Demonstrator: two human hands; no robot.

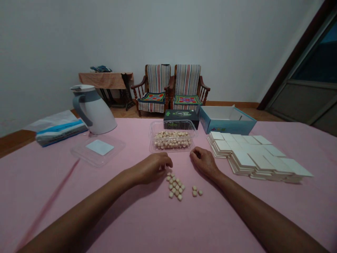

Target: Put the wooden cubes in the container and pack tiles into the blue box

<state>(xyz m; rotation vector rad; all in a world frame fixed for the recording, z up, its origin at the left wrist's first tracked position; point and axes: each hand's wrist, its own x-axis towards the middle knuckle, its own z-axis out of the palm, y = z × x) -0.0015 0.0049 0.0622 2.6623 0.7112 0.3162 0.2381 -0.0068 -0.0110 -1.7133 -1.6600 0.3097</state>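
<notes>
My left hand [154,167] hovers just beyond a tight cluster of small cream-coloured cubes [175,187] with rounded corners. Its fingers are bent inward, and whatever they may hold is hidden. To the right of the cluster lie several more loose cubes [195,193]. My right hand [204,161] rests on the pink cloth with its fingers curled; their inner side is out of sight. Just past both hands stands a clear plastic box [172,150], filled with many more of these cubes.
Stacks of pale square tiles [244,149] stand at right, before a blue open box [226,123]. A black box [181,117] sits behind the plastic one. At left are a clear lid [117,144], a white-and-grey jug [101,116] and a tissue pack [63,133].
</notes>
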